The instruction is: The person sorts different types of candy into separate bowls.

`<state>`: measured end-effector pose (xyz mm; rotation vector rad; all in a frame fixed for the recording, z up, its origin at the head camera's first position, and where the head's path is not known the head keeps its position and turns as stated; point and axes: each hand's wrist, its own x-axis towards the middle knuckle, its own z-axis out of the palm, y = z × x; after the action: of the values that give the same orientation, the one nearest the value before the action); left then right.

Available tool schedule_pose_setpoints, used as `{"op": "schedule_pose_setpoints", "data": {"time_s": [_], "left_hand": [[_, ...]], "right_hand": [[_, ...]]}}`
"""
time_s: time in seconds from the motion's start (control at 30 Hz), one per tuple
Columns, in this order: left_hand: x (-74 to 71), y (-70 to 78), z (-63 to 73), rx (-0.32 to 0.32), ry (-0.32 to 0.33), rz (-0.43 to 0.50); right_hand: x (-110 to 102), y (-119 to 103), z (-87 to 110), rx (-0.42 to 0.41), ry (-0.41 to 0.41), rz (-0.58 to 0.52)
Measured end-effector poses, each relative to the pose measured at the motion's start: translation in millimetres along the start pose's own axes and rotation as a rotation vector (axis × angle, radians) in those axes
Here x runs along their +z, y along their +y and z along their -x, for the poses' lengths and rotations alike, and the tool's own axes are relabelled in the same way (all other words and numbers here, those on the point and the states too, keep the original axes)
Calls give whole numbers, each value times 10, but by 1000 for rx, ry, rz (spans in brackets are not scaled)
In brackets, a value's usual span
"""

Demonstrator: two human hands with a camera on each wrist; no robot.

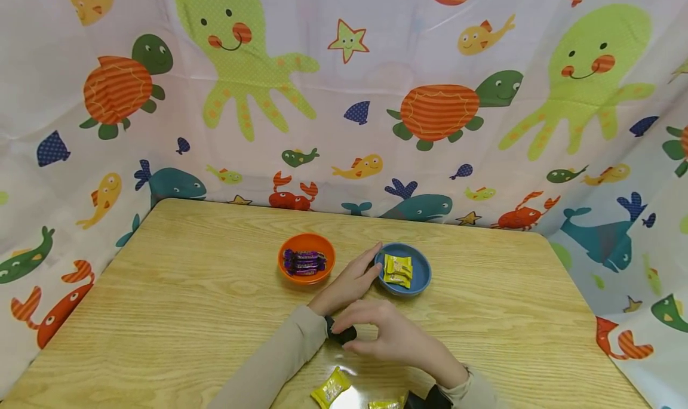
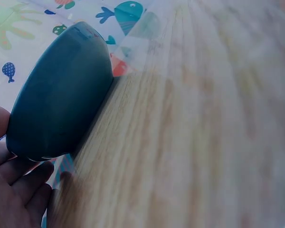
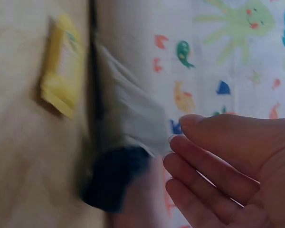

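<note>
My left hand [image 1: 350, 282] grips the left side of a blue bowl [image 1: 423, 270]. In the left wrist view the thumb touches the rim of the bowl [image 2: 61, 90] and the other fingers reach beneath its side. Several yellow-wrapped candies [image 1: 398, 268] lie inside it. My right hand [image 1: 389, 334] hovers near the left wrist, its fingers bent loosely and the thumb apart from them. Nothing is between the fingers of the right hand [image 3: 228, 166]. A loose yellow candy [image 1: 330, 388] lies on the table near the front, also seen as a yellow wrapper [image 3: 62, 66].
Left of the blue bowl stands an orange bowl [image 1: 306, 240] with several purple-wrapped candies [image 1: 304, 262]. Another yellow candy [image 1: 387, 405] shows at the bottom edge, partly cut off. A sea-animal curtain [image 1: 322, 122] hangs behind the wooden table [image 1: 193, 277].
</note>
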<state>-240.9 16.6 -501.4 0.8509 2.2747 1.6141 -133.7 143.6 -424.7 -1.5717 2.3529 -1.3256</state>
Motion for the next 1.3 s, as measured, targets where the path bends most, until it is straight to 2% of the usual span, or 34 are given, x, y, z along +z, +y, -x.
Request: {"op": "schedule_pose_setpoints", "data": {"time_s": [0.3, 0.6, 1.07, 1.3], "left_hand": [[10, 18, -7, -16, 12, -13], [21, 7, -11, 2, 19, -25], [14, 10, -13, 10, 19, -24], [14, 1, -11, -5, 24, -21]], "right_hand": [[239, -46, 64, 94, -230, 45], [371, -69, 73, 100, -383, 52], [436, -66, 69, 52, -399, 147], [431, -65, 61, 34, -408, 153]]}}
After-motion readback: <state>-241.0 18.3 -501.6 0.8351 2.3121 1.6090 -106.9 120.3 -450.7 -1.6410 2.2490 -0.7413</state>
